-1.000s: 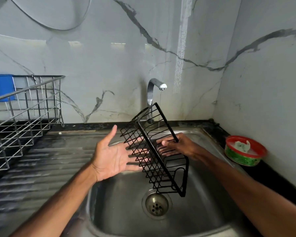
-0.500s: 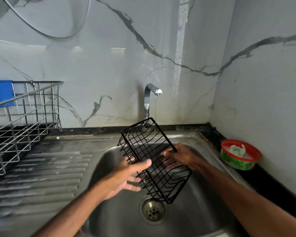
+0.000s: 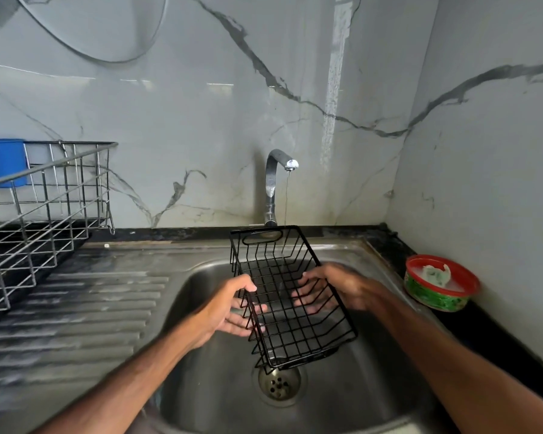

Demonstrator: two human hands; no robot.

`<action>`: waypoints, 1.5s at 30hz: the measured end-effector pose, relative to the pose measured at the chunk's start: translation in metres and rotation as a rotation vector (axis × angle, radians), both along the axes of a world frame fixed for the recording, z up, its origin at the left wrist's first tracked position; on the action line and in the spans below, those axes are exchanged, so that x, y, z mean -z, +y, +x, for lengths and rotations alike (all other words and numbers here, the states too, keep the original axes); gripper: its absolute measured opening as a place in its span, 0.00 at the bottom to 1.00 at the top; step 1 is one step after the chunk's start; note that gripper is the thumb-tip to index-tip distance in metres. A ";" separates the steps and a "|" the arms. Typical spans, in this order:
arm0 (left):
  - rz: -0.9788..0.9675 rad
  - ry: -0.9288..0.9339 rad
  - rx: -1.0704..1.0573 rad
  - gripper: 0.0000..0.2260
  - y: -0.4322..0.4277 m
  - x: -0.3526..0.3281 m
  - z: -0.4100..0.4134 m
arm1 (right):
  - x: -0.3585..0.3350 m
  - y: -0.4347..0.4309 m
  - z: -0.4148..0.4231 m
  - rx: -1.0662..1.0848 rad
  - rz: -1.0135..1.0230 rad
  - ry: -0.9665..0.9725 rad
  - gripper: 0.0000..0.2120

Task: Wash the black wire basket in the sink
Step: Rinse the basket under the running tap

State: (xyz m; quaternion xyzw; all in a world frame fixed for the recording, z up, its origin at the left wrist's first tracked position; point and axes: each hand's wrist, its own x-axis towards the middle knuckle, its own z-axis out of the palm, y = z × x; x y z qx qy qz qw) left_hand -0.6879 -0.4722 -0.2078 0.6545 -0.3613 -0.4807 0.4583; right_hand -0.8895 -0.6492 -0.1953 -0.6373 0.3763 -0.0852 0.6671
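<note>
The black wire basket (image 3: 290, 321) hangs over the steel sink (image 3: 351, 399), open side up, its near end tilted down above the drain (image 3: 279, 383). My left hand (image 3: 229, 308) holds its left rim, thumb on top and fingers under the side wires. My right hand (image 3: 336, 289) grips the right side, fingers reaching through into the basket. A thin stream of water runs from the chrome tap (image 3: 275, 186) into the far part of the basket.
A steel dish rack (image 3: 41, 211) with a blue container (image 3: 2, 161) stands on the ribbed drainboard (image 3: 85, 311) at the left. A red and green bowl (image 3: 441, 286) with a scrubber sits on the dark counter at the right, by the marble wall.
The basket has turned from standing on edge to lying open side up under the stream. My left hand went from an open palm beside it to gripping its left rim.
</note>
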 end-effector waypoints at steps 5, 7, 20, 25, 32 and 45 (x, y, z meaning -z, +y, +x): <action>0.016 0.099 -0.102 0.10 -0.007 0.006 -0.013 | -0.003 0.000 -0.010 -0.039 0.046 0.034 0.19; 0.019 0.107 -0.106 0.10 -0.008 0.006 -0.017 | -0.005 0.001 -0.011 -0.045 0.022 0.052 0.22; 0.048 0.117 -0.137 0.16 -0.007 0.010 -0.006 | -0.009 0.011 0.010 0.168 -1.065 0.271 0.23; 0.046 0.122 -0.138 0.19 -0.008 0.010 -0.003 | -0.004 0.010 0.013 0.212 -1.121 0.257 0.20; 0.073 0.055 -0.176 0.17 -0.014 0.008 -0.006 | -0.015 0.022 0.013 0.324 -1.523 0.121 0.06; 0.206 0.082 -0.131 0.18 -0.034 0.007 -0.019 | 0.032 0.057 0.038 -0.395 -0.935 0.674 0.43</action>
